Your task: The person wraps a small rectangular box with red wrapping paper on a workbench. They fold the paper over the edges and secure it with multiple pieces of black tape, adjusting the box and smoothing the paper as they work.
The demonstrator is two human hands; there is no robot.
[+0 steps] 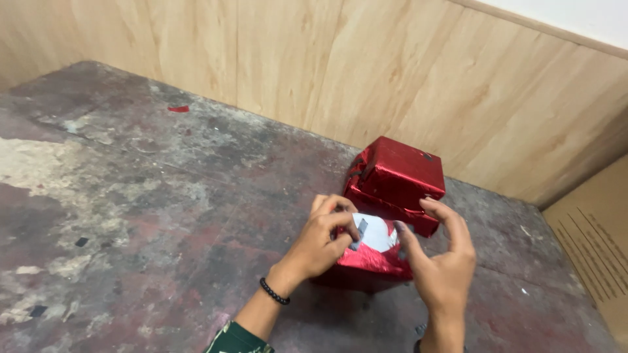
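A small box half wrapped in shiny red foil paper [373,261] lies on the worn table, with a white patch of the box still showing on top. My left hand [324,242] pinches the foil at the box's left top edge, where a grey strip of tape sits. My right hand [441,261] rests against the box's right side, thumb on the foil and the other fingers spread above it. Just behind stand two boxes fully wrapped in red foil [399,180], one stacked on the other.
The table [144,196] has a stained, patchy dark surface. A pale wooden wall [366,72] runs along its far edge. A brown cardboard box [598,242] stands at the right. A small scrap of red foil [178,109] lies far left near the wall.
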